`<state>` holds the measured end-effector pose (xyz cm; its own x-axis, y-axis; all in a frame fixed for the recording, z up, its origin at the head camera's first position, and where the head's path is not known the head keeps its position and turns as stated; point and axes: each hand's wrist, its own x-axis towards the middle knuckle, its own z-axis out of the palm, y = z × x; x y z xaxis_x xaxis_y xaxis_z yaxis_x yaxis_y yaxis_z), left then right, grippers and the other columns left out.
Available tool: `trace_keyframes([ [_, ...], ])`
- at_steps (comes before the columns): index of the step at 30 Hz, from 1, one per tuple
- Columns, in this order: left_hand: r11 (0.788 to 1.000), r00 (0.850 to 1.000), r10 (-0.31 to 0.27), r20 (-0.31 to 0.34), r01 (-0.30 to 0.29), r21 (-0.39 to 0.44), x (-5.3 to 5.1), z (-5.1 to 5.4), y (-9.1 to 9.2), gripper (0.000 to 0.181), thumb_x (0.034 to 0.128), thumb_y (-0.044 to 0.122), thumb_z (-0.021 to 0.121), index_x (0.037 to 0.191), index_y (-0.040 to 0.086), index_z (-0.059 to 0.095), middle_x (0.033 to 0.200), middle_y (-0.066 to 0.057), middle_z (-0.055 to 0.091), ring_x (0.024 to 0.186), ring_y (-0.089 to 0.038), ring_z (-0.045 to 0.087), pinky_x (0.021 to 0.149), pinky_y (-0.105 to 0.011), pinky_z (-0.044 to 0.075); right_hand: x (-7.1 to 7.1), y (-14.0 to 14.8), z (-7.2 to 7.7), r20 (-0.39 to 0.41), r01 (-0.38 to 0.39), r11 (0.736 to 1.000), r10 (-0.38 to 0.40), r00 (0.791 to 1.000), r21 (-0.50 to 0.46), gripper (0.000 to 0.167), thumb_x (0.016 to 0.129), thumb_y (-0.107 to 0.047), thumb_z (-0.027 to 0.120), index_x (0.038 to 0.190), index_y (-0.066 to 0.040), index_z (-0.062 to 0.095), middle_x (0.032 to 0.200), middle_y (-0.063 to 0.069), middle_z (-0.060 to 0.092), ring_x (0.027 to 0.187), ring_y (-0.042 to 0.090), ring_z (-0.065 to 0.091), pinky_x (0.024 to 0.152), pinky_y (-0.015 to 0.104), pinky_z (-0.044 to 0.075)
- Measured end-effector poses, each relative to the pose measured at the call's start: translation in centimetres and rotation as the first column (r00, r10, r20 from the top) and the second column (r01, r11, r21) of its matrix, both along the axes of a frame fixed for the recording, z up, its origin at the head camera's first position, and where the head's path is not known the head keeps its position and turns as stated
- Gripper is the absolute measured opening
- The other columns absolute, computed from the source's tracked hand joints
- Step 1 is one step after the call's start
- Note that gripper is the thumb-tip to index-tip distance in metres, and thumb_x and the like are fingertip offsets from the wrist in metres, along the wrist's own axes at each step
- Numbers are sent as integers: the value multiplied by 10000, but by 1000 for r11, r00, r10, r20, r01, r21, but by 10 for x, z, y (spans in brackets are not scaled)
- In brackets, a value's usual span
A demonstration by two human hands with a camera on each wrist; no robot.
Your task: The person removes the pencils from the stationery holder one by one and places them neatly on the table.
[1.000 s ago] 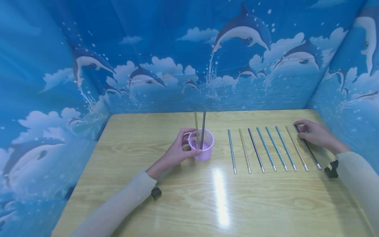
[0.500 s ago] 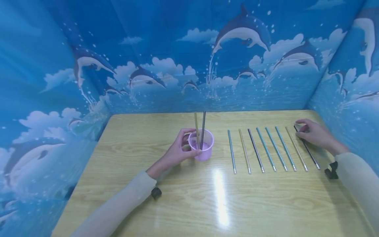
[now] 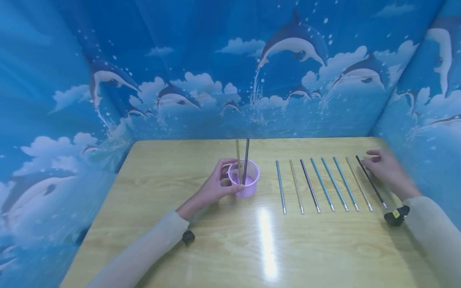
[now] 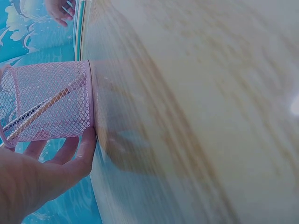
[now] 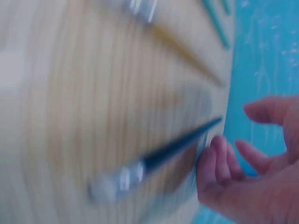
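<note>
My left hand (image 3: pixel 212 186) holds a pink mesh pencil cup (image 3: pixel 248 190) by its left side, the thumb in front and the fingers behind. Inside the cup lean a gold pencil (image 3: pixel 238 154) and a black pencil (image 3: pixel 246 154). At the right end of a row of pencils lies another black pencil (image 3: pixel 374 186), its eraser end toward me. Just right of that pencil's far end is my right hand (image 3: pixel 389 172). In the right wrist view, the thumb and index finger are spread apart with nothing between them, and other fingers rest beside the pencil (image 5: pixel 177 143).
Left of that black pencil, several teal, gold and dark pencils lie roughly parallel, among them a gold pencil (image 3: pixel 360 186) and a teal pencil (image 3: pixel 346 186). The wooden table (image 3: pixel 216 256) meets a dolphin-print backdrop (image 3: pixel 201 116) at its back and sides.
My right hand has let go of the rightmost black pencil and moved slightly right, its fingers parting. The left hand stays on the cup. The head view has tilted up a little.
</note>
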<state>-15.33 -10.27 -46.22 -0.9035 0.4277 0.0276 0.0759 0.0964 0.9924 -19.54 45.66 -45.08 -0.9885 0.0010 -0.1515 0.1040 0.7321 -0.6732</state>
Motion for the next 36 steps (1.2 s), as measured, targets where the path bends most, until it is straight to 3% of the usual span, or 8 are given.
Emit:
trace_keyframes([
  [3,1000,1000,-1,3,1,-4,2,0,-1,857,900,101,902,1586,211,399,1594,-90,534,1420,-357,540,1124,-513,543,7,-8,-1,-12,78,995,-79,997,-63,695,1157,-321,465,1603,177,273,1468,459,414,1033,217,652,782,249,530],
  [6,1000,1000,-10,7,10,-1,2,-1,-1,862,905,116,901,1594,214,392,1600,-93,528,1429,-367,532,1127,-524,539,14,-20,1,-64,158,983,-164,984,-89,645,1138,-282,494,1593,151,345,1409,375,494,874,-48,527,690,140,480],
  [12,1000,1000,-8,13,8,-5,1,-1,-1,864,902,133,906,1594,226,396,1600,-73,530,1433,-372,528,1120,-525,544,24,-59,12,-148,283,935,-317,937,-213,477,1091,-260,544,1496,-9,547,1220,-18,586,927,-57,479,732,109,445],
  [14,1000,1000,-6,12,6,-3,0,-1,-1,860,905,135,906,1593,227,398,1598,-71,532,1431,-369,530,1117,-521,547,25,-70,18,-163,298,895,-366,916,-332,322,1081,-234,550,1387,-148,601,1156,-117,558,945,-44,523,744,61,473],
  [17,1000,1000,-3,10,3,2,0,-2,-1,855,906,129,903,1591,225,400,1597,-75,535,1428,-371,532,1114,-523,550,24,-87,26,-183,274,791,-433,883,-548,228,1065,-137,557,1239,-278,599,1106,-119,578,945,-9,597,774,43,528],
  [21,1000,1000,-2,9,2,5,-1,-2,-1,853,907,118,898,1593,214,400,1599,-83,530,1430,-377,529,1117,-526,546,24,-107,36,-188,205,693,-447,875,-691,246,1067,-42,561,1233,-215,617,1100,-41,592,924,42,651,813,65,558],
  [29,1000,1000,-4,23,4,-3,3,1,-1,858,904,118,892,1596,183,390,1624,-101,508,1443,-374,520,1127,-508,540,25,-148,33,-179,161,765,-341,923,-624,232,1111,-124,584,1313,-238,597,1143,-33,596,992,61,655,858,91,567],
  [36,1000,1000,-8,8,8,7,2,0,-1,863,910,100,891,1604,211,390,1614,-109,510,1433,-371,522,1114,-526,549,23,-187,31,-188,92,813,-241,952,-575,361,1138,-204,570,1482,-102,534,1200,-3,615,1051,91,666,907,150,586],
])
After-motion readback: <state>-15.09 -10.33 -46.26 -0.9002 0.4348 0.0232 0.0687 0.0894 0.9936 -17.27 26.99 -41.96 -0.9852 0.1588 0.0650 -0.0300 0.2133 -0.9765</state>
